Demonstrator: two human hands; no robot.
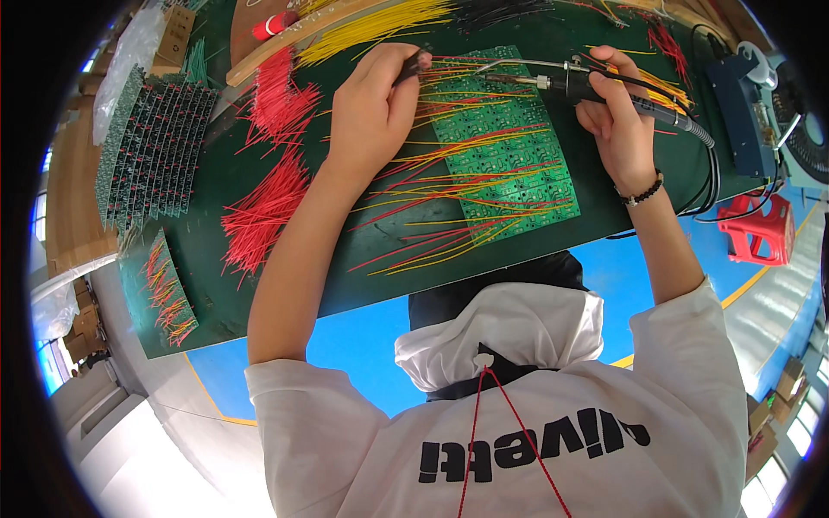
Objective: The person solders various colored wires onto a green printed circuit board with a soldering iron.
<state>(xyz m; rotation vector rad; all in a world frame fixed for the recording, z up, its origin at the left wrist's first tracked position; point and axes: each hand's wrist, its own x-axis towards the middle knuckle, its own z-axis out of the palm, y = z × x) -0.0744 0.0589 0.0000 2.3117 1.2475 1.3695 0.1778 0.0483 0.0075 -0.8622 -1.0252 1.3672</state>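
My right hand (615, 116) is wrapped round a soldering iron (574, 88) with a black handle and a thin metal feed tube (531, 62) above its tip. The iron points left, its tip over the far part of a green circuit board panel (505, 173). At the panel's far left corner my left hand (376, 108) is closed in a pinch, with a black cover on a fingertip. A red wire (458, 60) runs from its fingertips toward the board. Several rows of red and yellow wires (432, 220) stick out leftward from the panel.
Red wire bundles (268, 207) lie left of my left forearm, yellow wires (380, 30) behind it. Stacked boards (160, 142) and a small wired board (168, 293) are at the left. A blue solder feeder (743, 112) and fan (807, 129) stand right; a red stool (758, 229) is below.
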